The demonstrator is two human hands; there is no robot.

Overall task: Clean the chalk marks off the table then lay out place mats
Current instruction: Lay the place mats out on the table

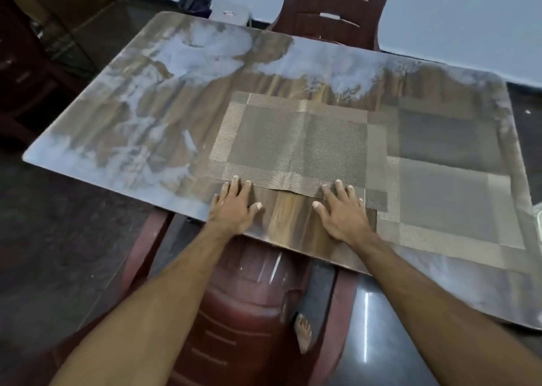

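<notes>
With the left hand [234,206] and right hand [341,209] flat, fingers spread on the near edge of the place mat [293,142], chalk smears [202,54] beyond it risk being covered or rubbed into the weave.

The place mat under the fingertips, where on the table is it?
The place mat lies mid-table toward the near edge, overlapping other mats on its right, with the left hand and right hand touching its near edge.

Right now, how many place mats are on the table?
3: one under both hands' fingertips mid-table, one at the far right, one at the near right. They overlap, so more could be hidden.
</notes>
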